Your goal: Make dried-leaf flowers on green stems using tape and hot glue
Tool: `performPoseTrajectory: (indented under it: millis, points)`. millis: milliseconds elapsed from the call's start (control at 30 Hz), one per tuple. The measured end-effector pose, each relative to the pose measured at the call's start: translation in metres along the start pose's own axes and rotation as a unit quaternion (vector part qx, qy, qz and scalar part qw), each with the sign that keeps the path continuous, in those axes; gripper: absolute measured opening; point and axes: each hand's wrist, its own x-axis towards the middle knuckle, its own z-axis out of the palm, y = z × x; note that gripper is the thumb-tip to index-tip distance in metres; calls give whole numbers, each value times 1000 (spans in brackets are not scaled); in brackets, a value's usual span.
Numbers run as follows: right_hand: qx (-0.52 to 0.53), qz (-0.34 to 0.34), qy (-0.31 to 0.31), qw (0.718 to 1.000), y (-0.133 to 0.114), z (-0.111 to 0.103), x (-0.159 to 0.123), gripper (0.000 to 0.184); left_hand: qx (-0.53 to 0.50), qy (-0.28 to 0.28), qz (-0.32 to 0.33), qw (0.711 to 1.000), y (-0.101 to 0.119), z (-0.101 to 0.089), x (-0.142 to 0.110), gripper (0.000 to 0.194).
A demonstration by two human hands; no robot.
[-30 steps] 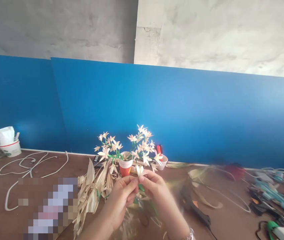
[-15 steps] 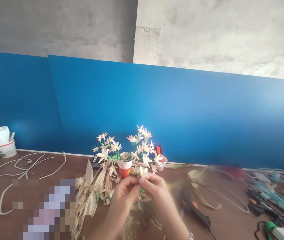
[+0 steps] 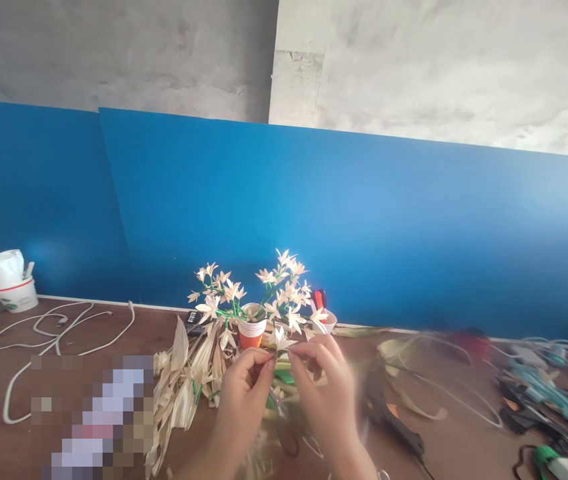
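Observation:
My left hand (image 3: 248, 390) is closed, its thumb and forefinger pinching the base of a small cream flower (image 3: 281, 339) that looks made of dried corn husk. Just right of it, the thumb and forefinger of my right hand (image 3: 325, 383) come together at the tip of one of its petals. Behind the hands stands a white and orange paper cup (image 3: 253, 332). Green-stemmed husk flowers (image 3: 287, 293) spread on both sides above this cup. Dried husks (image 3: 184, 393) lie in a heap beside my left hand.
A black glue gun (image 3: 394, 420) lies right of my right hand. Farther right are tangled tools (image 3: 539, 400) and cords. White cable (image 3: 57, 343) loops over the left of the table (image 3: 159, 327). A white tub (image 3: 15, 293) stands by the blue partition (image 3: 314, 213).
My right hand has shifted slightly right, from the flower's base to its petal tip. The flower has lowered and tilted a little, while my left hand keeps its pinch.

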Motion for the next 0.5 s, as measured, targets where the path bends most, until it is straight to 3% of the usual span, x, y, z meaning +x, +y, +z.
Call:
performPoseTrajectory:
  millis: [67,167,300,500]
  points:
    - [-45,-66,9,997,0,4,-4,11,-1,10,1,1000,-1,-1,0,14]
    - [-82,-101,-13,991,3,12,-10,12,-6,20,3,1000,-2,-2,0,13]
    - [-77,-79,-49,993,2,16,-13,11,-3,17,18,1000,-1,-2,1,11]
    - [-43,-10,24,999,-3,6,-6,3,46,25,82,995,-4,0,-2,9]
